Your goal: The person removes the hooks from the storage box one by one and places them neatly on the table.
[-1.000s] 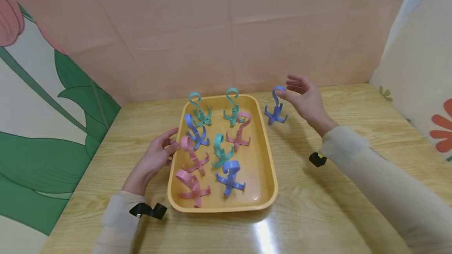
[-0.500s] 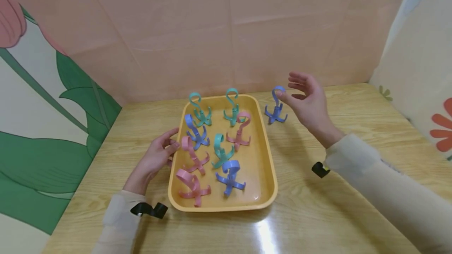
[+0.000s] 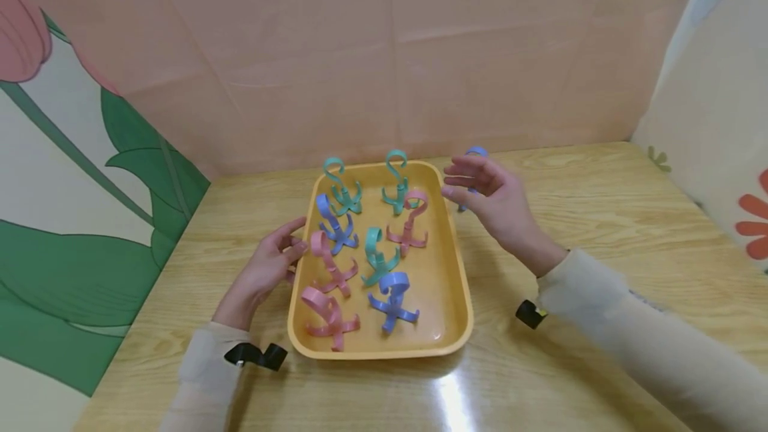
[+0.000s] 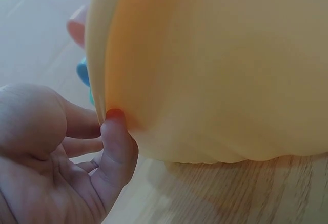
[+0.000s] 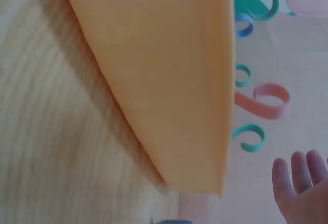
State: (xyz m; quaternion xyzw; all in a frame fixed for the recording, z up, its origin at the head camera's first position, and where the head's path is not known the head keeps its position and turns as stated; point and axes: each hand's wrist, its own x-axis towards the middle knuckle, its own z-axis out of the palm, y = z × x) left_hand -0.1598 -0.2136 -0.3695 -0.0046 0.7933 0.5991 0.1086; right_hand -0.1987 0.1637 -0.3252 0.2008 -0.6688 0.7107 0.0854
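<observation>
A yellow plastic tray (image 3: 441,345) stands on the table with several plastic hanger hooks in it, each a curled top over several splayed prongs. They come in green (image 3: 398,195), pink (image 3: 408,235) and blue (image 3: 393,305). My left hand (image 3: 273,259) grips the tray's left rim; the left wrist view shows thumb and finger (image 4: 115,149) pinching it. Over the tray's back right rim, my right hand (image 3: 495,202) hovers with relaxed fingers, holding nothing. Partly hidden behind that hand, another blue hook (image 3: 477,151) stands on the table outside the tray.
The wooden table (image 3: 606,219) extends on both sides of the tray. A pink covering (image 3: 336,52) rises along its back edge. Printed panels with leaves (image 3: 66,285) and flowers (image 3: 757,212) flank it left and right.
My right hand has come away from the blue hook outside the tray and moved left, to the tray's back right rim. The left hand keeps its grip on the tray.
</observation>
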